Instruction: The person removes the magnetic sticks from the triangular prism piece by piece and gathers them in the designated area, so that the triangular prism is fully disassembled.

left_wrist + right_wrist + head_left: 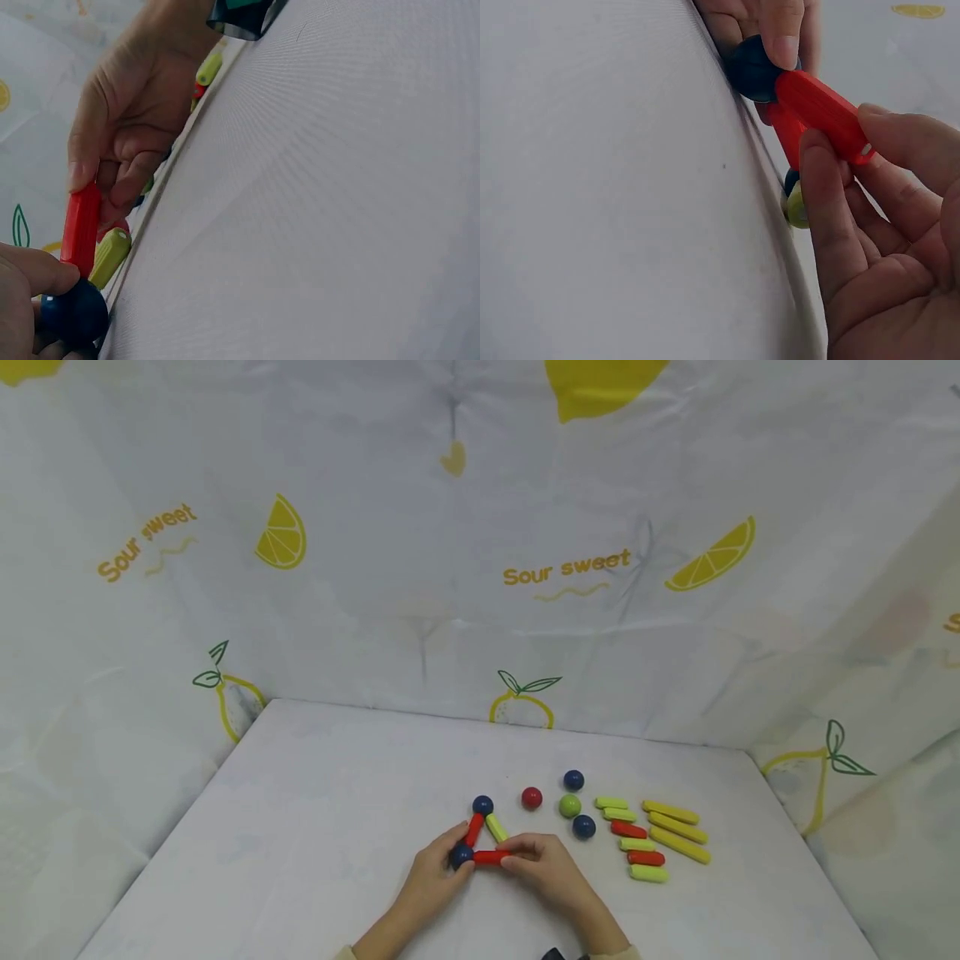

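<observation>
My left hand grips a dark blue ball, thumb and fingers around it. One end of a red rod meets this ball. Its other end is pinched between the thumb and finger of my right hand; in the right wrist view a small pale spot shows on that end of the red rod. A second red rod runs from the gripped ball to another blue ball. From that far ball a yellow-green rod slants back toward my right fingers, its near end by them.
Right of my hands lie a red ball, a green ball and two blue balls. Beyond them are several short yellow-green and red rods and several long yellow rods. A white lemon-print sheet hangs behind the white table.
</observation>
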Available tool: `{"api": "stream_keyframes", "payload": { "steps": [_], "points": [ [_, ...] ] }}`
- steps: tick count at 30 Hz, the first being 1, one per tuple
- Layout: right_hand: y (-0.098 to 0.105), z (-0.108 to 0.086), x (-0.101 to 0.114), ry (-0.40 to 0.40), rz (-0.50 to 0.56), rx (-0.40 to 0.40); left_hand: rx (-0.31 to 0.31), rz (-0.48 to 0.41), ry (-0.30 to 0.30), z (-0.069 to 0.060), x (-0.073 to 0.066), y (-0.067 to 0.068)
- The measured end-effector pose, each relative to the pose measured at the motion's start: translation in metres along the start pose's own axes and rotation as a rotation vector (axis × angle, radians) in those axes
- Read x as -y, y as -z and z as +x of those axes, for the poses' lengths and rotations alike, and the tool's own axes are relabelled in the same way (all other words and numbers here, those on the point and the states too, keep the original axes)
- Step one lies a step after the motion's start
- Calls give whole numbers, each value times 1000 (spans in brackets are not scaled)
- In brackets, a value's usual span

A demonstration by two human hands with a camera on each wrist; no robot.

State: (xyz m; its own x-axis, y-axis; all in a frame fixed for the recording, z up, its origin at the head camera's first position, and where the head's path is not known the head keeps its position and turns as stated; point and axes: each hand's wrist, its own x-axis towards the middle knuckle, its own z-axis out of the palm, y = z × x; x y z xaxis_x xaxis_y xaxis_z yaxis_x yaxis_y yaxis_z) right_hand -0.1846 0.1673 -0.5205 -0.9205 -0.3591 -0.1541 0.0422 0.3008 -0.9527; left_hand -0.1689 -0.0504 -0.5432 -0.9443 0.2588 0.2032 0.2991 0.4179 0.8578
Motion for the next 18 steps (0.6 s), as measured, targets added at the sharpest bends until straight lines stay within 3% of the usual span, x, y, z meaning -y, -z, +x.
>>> {"api": "stream_keyframes", "payload": {
  "steps": [5,10,14,18],
  "points": [
    [7,-4,-2,-20,73,29,11,18,3,0,0,0],
    [18,-19,11,46,-16,12,-3,20,6,1,-2,2],
    [36,-41,14,27,-81,-64,-4,5,14,1,-2,0],
    [63,-68,5,-82,-142,-214,-2,-1,19,2,-1,-1]
  ]
}}
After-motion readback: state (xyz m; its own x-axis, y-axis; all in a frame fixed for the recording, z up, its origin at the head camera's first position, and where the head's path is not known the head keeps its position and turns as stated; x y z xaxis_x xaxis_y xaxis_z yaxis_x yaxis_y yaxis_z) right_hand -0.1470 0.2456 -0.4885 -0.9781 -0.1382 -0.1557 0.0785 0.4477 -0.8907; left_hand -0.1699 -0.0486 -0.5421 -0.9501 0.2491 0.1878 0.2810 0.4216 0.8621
